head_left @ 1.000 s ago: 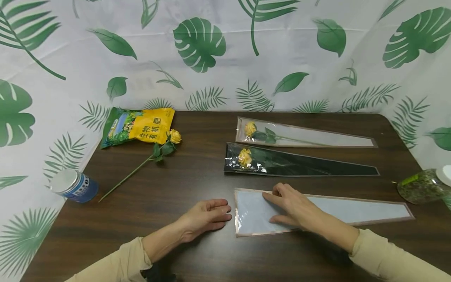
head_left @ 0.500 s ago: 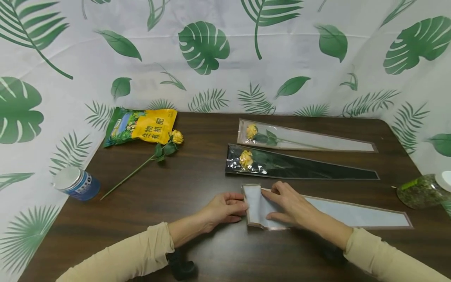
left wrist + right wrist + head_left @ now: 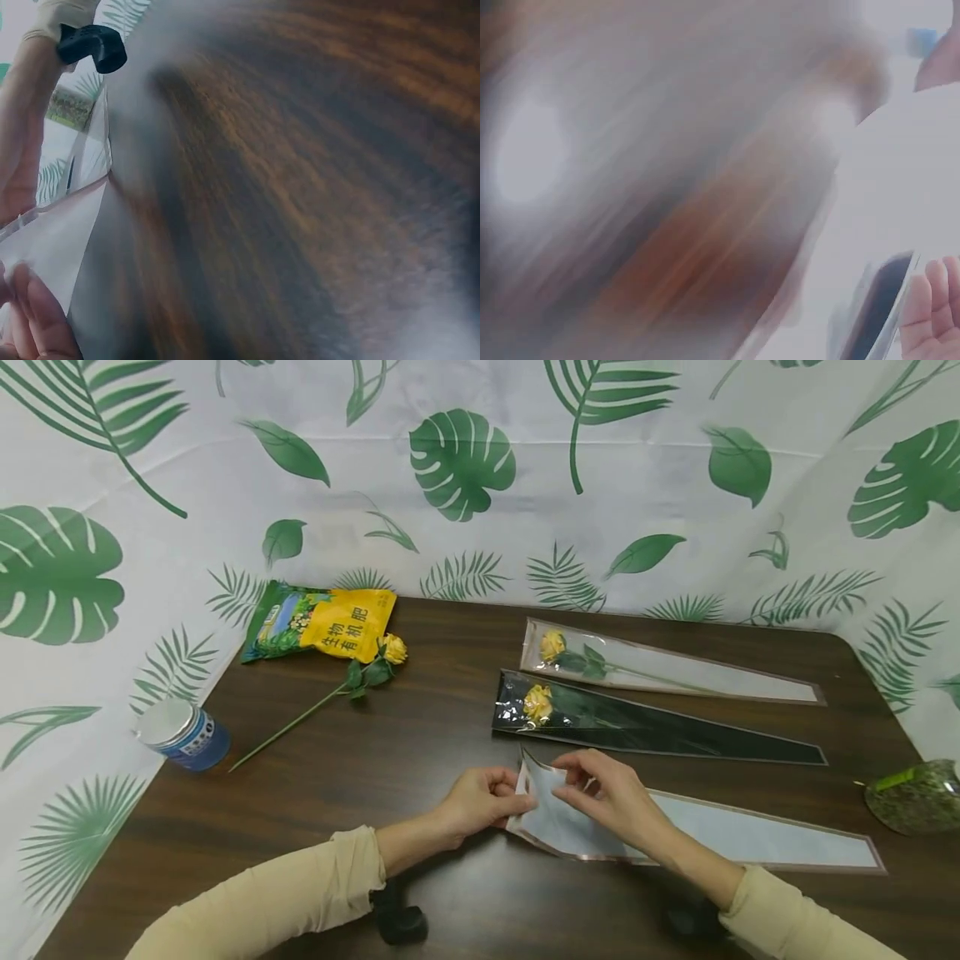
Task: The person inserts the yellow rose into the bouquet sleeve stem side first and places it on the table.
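Observation:
A long, tapering white flower sleeve with a pinkish border lies in front of me, its wide end at the left lifted and bent. My left hand pinches that end between thumb and fingers. Above the sleeve near its raised upper corner is my right hand, its fingers bent and the thumb apart from the index finger. In the left wrist view, my left fingers overlap the pale sleeve. The right wrist view catches my right fingers beside the sleeve, with much of it blurred.
Behind lie a black sleeve and a white sleeve, each holding a yellow rose. A loose rose touches a yellow fertilizer bag. A blue can stands left; a jar of green bits lies right.
My left hand has come right and taken hold of the sleeve's wide end, which now bends up. My right hand, earlier resting on the sleeve, has lifted its fingertips toward the upper corner.

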### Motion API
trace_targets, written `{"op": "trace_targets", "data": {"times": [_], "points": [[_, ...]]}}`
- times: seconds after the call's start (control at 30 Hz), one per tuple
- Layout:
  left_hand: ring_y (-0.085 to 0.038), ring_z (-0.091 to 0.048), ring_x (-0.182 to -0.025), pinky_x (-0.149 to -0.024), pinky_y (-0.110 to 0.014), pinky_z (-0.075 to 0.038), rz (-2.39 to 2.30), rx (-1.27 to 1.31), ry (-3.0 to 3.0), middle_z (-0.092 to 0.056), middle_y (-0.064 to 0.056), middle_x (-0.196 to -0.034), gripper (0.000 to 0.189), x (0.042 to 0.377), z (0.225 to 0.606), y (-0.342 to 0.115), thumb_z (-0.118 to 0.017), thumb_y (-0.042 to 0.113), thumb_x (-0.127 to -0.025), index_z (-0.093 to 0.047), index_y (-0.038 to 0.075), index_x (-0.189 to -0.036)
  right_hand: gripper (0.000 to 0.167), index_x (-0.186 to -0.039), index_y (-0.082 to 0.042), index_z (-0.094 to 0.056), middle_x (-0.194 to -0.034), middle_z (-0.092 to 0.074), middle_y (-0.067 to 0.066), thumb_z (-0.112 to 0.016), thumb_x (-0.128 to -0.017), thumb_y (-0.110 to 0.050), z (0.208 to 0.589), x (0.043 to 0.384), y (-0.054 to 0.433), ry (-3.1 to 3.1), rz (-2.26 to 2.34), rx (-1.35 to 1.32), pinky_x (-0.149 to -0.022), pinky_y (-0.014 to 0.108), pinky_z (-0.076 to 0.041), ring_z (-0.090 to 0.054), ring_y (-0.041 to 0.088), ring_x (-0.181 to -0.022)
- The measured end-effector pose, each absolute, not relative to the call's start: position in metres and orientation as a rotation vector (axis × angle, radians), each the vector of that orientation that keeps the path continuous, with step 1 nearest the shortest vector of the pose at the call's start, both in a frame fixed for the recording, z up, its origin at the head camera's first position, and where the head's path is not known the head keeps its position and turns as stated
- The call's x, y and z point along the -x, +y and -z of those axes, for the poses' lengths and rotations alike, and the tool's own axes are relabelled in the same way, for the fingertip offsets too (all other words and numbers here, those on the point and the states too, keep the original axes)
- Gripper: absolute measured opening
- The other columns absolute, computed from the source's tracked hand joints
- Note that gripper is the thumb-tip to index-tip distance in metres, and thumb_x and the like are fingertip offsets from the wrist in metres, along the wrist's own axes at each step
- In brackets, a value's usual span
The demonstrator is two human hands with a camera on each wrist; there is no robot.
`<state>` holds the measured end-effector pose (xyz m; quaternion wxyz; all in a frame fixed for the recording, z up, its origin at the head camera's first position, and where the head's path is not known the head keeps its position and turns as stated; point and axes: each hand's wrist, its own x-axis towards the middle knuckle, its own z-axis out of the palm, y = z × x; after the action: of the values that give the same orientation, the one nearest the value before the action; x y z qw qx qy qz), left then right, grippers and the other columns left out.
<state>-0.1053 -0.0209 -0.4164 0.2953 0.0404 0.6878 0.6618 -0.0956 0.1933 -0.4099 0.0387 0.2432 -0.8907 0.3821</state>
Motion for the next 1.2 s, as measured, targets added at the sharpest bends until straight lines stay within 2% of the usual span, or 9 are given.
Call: {"op": "trace_targets", "data": {"times": [0.2,0.27,0.4,0.53,0.73,0.97,1.2], "points": [[-0.001,-0.053,-0.057,-0.052,-0.015,-0.044,-1.751,-0.303,2.001,-0.067,-0.013,-0.072,0.028,0.108,0.414,-0.023,-0.071,0.006,-0.081,-0.063,-0.008,-0.104,0.018,-0.092,-0.008,-0.062,-0.075,-0.062,-0.005,-0.074,-0.080,-0.012,0.409,0.105,0.163,-2.713,-1.450,-0.541,-0.058,0.021,-0.050,-0.055,0.000,-0.066],[-0.002,-0.054,-0.058,-0.053,-0.015,-0.046,-1.773,-0.309,2.010,-0.068,-0.017,-0.076,0.029,0.107,0.414,-0.024,-0.070,0.006,-0.082,-0.063,-0.008,-0.106,0.013,-0.088,-0.009,-0.063,-0.074,-0.063,-0.003,-0.074,-0.081,-0.011,0.411,0.105,0.160,-2.715,-1.477,-0.501,-0.056,0.021,-0.050,-0.057,0.001,-0.064],[-0.003,-0.055,-0.058,-0.053,-0.016,-0.049,-1.819,-0.202,1.942,-0.066,-0.011,-0.073,0.026,0.103,0.419,-0.017,-0.066,0.009,-0.087,-0.064,-0.005,-0.109,0.006,-0.087,-0.006,-0.065,-0.071,-0.064,0.000,-0.070,-0.083,-0.005,0.416,0.096,0.170,-2.651,-1.549,-0.424,-0.053,0.022,-0.051,-0.058,0.002,-0.059],[-0.005,-0.056,-0.054,-0.050,-0.020,-0.051,-1.791,-0.104,1.871,-0.065,-0.003,-0.072,0.024,0.103,0.426,-0.005,-0.063,0.011,-0.090,-0.066,-0.001,-0.110,0.010,-0.086,0.000,-0.064,-0.071,-0.064,0.000,-0.066,-0.081,0.008,0.417,0.078,0.191,-2.524,-1.591,-0.295,-0.051,0.020,-0.051,-0.059,0.003,-0.058],[-0.007,-0.057,-0.049,-0.044,-0.019,-0.049,-1.713,-0.004,1.948,-0.069,-0.014,-0.076,0.019,0.115,0.426,-0.012,-0.065,0.011,-0.088,-0.070,0.002,-0.104,0.010,-0.089,0.006,-0.063,-0.080,-0.067,-0.004,-0.062,-0.082,0.013,0.414,0.078,0.203,-2.421,-1.704,-0.301,-0.055,0.022,-0.054,-0.064,0.007,-0.062],[-0.008,-0.061,-0.055,-0.053,-0.021,-0.053,-1.682,-0.069,1.893,-0.070,-0.013,-0.077,0.021,0.122,0.421,-0.034,-0.063,0.015,-0.090,-0.069,0.000,-0.104,0.015,-0.091,0.005,-0.066,-0.079,-0.068,-0.004,-0.064,-0.080,0.015,0.415,0.090,0.190,-2.403,-1.678,-0.407,-0.053,0.022,-0.053,-0.063,0.006,-0.059],[-0.014,-0.066,-0.070,-0.065,-0.030,-0.057,-1.566,-0.222,2.024,-0.070,-0.015,-0.091,0.030,0.146,0.405,-0.081,-0.058,0.023,-0.094,-0.066,0.000,-0.112,0.021,-0.092,0.000,-0.070,-0.080,-0.069,-0.006,-0.066,-0.078,0.014,0.413,0.100,0.178,-2.402,-1.581,-0.488,-0.053,0.019,-0.053,-0.064,0.003,-0.060]]}}
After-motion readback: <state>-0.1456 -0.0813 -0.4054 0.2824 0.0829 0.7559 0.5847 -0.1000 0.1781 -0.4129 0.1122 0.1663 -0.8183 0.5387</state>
